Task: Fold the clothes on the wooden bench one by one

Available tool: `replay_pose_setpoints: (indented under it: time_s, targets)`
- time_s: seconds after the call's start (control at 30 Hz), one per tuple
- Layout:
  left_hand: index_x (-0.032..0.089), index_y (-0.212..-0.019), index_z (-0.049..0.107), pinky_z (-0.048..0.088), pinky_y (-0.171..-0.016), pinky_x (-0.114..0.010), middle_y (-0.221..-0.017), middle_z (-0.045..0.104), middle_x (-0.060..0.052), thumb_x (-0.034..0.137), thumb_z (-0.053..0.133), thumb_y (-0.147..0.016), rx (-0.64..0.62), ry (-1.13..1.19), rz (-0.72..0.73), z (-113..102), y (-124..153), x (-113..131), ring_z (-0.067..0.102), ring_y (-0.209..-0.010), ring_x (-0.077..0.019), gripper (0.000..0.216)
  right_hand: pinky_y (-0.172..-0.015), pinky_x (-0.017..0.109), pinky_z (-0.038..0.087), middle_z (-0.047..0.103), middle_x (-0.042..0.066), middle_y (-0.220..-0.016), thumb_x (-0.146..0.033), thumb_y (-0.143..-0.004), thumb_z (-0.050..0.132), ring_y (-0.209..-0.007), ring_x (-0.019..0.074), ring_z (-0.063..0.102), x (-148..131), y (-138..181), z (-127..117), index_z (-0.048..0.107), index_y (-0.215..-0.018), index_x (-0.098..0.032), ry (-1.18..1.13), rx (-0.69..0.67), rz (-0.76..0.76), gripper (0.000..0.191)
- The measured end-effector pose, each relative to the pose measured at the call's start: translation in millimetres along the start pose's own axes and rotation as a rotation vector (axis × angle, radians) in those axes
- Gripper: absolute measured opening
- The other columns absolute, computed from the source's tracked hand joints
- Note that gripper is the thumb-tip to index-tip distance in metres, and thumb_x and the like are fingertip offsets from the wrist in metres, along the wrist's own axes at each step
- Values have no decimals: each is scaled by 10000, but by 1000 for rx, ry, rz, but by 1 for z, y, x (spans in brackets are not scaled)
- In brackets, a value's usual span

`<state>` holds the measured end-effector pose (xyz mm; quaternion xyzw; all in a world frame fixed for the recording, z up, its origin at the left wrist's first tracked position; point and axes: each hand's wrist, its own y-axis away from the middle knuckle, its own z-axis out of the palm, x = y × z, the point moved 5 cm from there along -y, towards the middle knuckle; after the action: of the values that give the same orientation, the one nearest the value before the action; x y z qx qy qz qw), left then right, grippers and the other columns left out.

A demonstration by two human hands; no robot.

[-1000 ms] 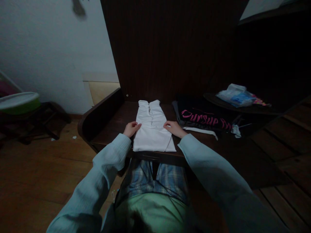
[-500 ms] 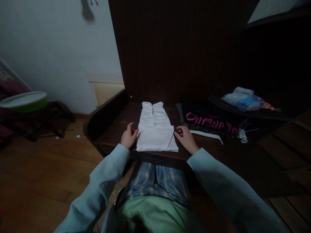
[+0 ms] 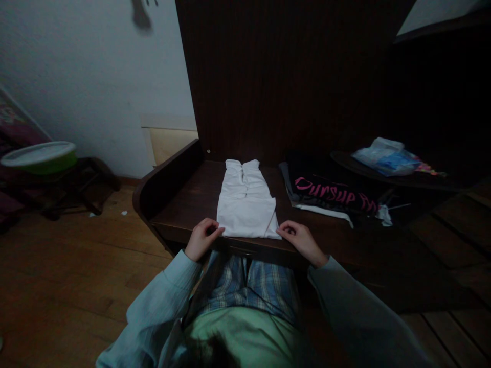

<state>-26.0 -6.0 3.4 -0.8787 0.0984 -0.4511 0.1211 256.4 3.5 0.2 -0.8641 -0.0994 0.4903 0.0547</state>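
Observation:
A white shirt [image 3: 247, 204] lies folded on the dark wooden surface, its collar end away from me and its lower part turned up over the front. A slanting fold line shows near its right edge. My left hand [image 3: 203, 237] is closed in a pinch at the near left corner of the shirt, thumb and fingertips on the cloth. At the near right corner, my right hand [image 3: 301, 239] pinches the edge in the same way. The cloth between the two hands lies flat along the front edge of the surface.
Dark folded clothes [image 3: 330, 189] with pink lettering lie to the right. Behind them, a plastic bag [image 3: 385, 156] rests on a dark round top. A raised side board [image 3: 169, 168] bounds the surface at left. A green basin [image 3: 42, 158] stands on a stool at far left.
Both hands have come nearer to me, from the sides of the shirt to its near corners. Their fingers have closed there. The shirt keeps its place and shape.

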Motion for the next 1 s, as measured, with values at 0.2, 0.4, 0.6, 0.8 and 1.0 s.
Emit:
replay_pose_setpoints:
  time_s: [0.2, 0.4, 0.6, 0.8, 1.0]
  targets:
    - [185, -745, 518, 402, -612, -228, -690, 549, 21, 411, 505, -758, 45, 170, -84, 7, 4, -5, 506, -641, -120, 226, -561, 268, 428, 592, 3, -592, -516, -644, 590, -565, 142, 551, 9, 4, -3, 470, -671, -208, -189, 77, 70, 331]
    - [183, -738, 579, 422, -718, -267, -760, 603, -18, 423, 549, -731, 30, 118, -33, 7, 6, -7, 555, -763, -160, 242, -554, 261, 416, 592, -5, -620, -407, -616, 652, -576, 139, 543, 2, 10, 3, 511, -798, -200, -125, 77, 14, 310]
    - [187, -576, 494, 429, -725, -287, -704, 585, -23, 435, 563, -710, 85, 113, 9, 1, 8, -9, 554, -720, -158, 291, -568, 264, 414, 574, -1, -649, -407, -653, 609, -605, 143, 546, 6, 9, -5, 475, -721, -209, -140, 182, -17, 249]
    - [200, -558, 472, 424, -746, -306, -709, 587, -25, 436, 530, -716, 135, 78, -20, -10, 11, -12, 536, -737, -168, 289, -596, 269, 417, 549, -24, -606, -401, -637, 635, -602, 137, 537, 14, 12, -21, 476, -689, -203, -80, 57, -1, 259]
    - [212, -691, 606, 413, -805, -346, -799, 636, -51, 441, 540, -712, -7, 22, 44, -5, 10, -11, 549, -828, -201, 240, -569, 251, 408, 555, -12, -628, -391, -667, 601, -603, 129, 528, 9, 11, -12, 522, -752, -191, -70, 22, -15, 231]
